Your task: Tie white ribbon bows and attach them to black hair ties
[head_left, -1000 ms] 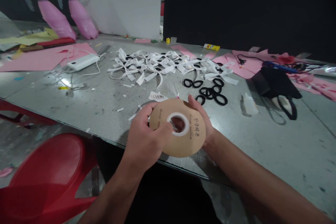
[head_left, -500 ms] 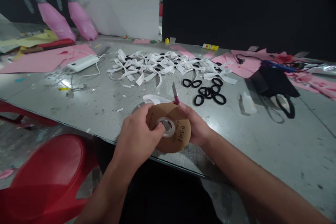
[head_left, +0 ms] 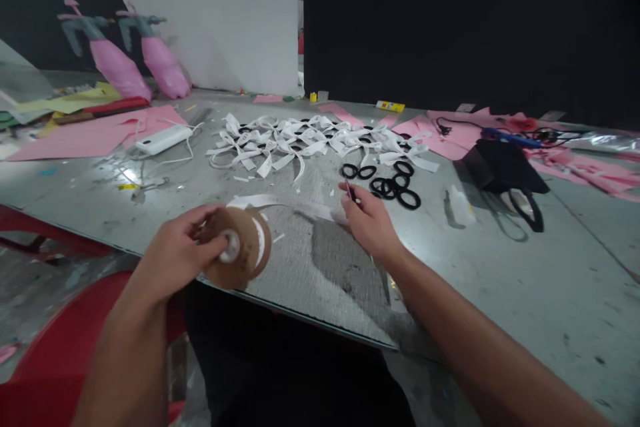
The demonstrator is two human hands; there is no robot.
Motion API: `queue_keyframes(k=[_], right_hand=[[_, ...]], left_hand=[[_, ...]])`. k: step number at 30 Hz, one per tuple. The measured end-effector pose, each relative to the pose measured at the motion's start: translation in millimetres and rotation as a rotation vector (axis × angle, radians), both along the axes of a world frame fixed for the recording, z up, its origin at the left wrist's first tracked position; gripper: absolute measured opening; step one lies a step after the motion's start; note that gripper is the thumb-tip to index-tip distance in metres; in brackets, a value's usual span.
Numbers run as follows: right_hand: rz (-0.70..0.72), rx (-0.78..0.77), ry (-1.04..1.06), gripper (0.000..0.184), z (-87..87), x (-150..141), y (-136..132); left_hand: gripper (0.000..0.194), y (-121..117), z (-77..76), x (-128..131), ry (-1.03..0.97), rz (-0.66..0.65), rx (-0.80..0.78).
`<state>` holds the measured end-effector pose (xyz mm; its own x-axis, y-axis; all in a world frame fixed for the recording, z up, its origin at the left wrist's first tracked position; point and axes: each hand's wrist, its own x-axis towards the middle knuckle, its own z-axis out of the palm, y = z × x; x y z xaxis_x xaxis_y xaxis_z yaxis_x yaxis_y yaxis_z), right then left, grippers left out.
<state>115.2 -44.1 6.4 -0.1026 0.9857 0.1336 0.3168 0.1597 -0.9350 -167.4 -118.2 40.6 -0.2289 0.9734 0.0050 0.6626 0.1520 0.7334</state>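
My left hand (head_left: 177, 250) grips a brown cardboard spool (head_left: 225, 273) by its hub, thumb at the white centre hole. From the spool, white ribbon (head_left: 287, 202) stretches across to my right hand (head_left: 371, 221), which is closed on its free end. The same hand also holds a small knife (head_left: 349, 192) with a reddish handle, mostly covered by the fingers. Just beyond my right hand lie several black hair ties (head_left: 409, 199). Farther back is a spread of white ribbon bows (head_left: 300, 140), with black loops showing among them.
Two pink spray bottles (head_left: 120, 70) stand at the back left near a white power strip (head_left: 163, 139). Pink sheets (head_left: 90, 137) lie on both sides. At the right are a black box (head_left: 505, 167) and a clear small bottle (head_left: 463, 203). A red stool (head_left: 75, 340) stands lower left.
My left hand has moved left with the spool and turned it. My right hand has separated from it, drawing out a length of ribbon between them.
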Motion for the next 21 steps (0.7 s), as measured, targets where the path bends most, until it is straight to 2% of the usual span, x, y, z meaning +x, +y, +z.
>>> queue_keyframes(k=[2,3,5,7,9,11,14,17,21], right_hand=[[0.053,0.263,-0.486,0.032,18.2,16.9,2.4],[0.034,0.322,-0.657,0.037,28.4,28.6,1.2],[-0.047,0.319,-0.884,0.041,44.4,60.0,-6.6],[-0.134,0.255,-1.048,0.045,47.7,101.2,-21.5],[-0.244,0.135,-1.176,0.046,35.9,147.5,-41.7],[-0.338,-0.059,-1.257,0.043,14.4,190.6,-63.3],[-0.452,-0.299,-1.31,0.044,-15.8,232.5,-88.2],[-0.507,-0.381,-1.332,0.045,-26.5,242.3,-95.2],[-0.51,-0.338,-1.31,0.035,-22.4,241.1,-85.0]], left_hand=[[0.054,-1.5,8.0,-18.6,0.279,-0.139,-0.083],[0.053,-2.1,11.4,-25.8,0.389,-0.196,-0.105],[0.055,-2.1,15.3,-36.2,0.508,-0.281,-0.121],[0.059,-0.3,14.8,-42.9,0.521,-0.34,-0.118],[0.06,3.3,11.2,-47.0,0.503,-0.409,-0.129],[0.059,8.1,7.4,-48.2,0.496,-0.478,-0.145],[0.06,16.2,5.8,-43.5,0.496,-0.524,-0.14],[0.062,25.2,8.9,-34.4,0.531,-0.501,-0.091],[0.063,39.3,9.1,-30.1,0.612,-0.449,-0.01]])
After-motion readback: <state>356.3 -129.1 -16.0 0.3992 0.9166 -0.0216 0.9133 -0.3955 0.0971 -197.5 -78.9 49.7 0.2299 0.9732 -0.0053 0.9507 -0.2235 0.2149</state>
